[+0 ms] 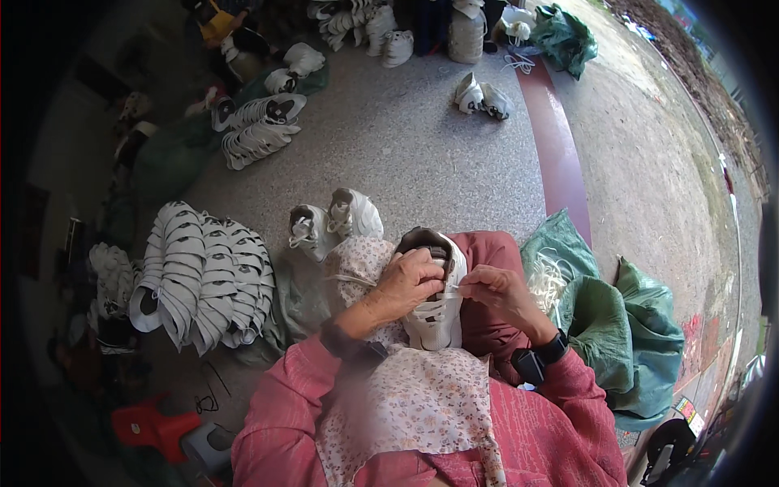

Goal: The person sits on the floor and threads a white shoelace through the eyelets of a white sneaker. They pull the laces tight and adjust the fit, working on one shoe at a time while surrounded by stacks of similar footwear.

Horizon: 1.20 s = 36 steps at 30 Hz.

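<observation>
A white sneaker [432, 329] rests on my lap, its toe toward me and its dark-lined opening facing away. My left hand [403, 284] grips it at the opening, with curled fingers over the tongue and eyelet edge. At the shoe's right side, my right hand [501, 294] is closed in a pinch on a white shoelace [449, 295], close to the eyelets. Lace rows cross the front of the shoe. Left of my knees, a pair of laced white sneakers [329, 223] stands together.
Stacked white shoe uppers [207, 280] lie at left, with more stacks [261, 130] farther off. At right, a green sack [600, 325] bears a bundle of white laces [547, 282]. Another shoe pair [483, 97] sits on the speckled floor [406, 130]. A red stool-like object [152, 428] is lower left.
</observation>
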### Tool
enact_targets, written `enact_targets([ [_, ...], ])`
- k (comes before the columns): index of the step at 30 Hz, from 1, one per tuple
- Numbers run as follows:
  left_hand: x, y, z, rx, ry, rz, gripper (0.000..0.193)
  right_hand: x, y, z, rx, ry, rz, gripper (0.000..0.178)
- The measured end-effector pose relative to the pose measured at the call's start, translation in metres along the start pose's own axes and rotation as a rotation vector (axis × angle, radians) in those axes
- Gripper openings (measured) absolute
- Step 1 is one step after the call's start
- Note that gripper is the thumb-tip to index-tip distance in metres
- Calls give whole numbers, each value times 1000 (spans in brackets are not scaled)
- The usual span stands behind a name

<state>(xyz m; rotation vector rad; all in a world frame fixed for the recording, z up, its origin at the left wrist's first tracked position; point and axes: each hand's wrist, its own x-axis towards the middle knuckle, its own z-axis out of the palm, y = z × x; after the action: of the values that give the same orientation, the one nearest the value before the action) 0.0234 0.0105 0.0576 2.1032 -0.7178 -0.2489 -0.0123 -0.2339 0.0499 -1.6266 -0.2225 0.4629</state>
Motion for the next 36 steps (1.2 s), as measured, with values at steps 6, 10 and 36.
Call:
enact_targets([
  [6, -1, -2, -2, -28, -35, 4, 13, 7, -10, -1, 90, -113, 168, 16],
  [10, -1, 0, -2, 4, -28, 38, 13, 8, -15, -6, 139, -116, 273, 19],
  [36, 3, -5, -4, -143, -89, -25, 15, 59, -26, -24, -498, -299, -438, 38],
])
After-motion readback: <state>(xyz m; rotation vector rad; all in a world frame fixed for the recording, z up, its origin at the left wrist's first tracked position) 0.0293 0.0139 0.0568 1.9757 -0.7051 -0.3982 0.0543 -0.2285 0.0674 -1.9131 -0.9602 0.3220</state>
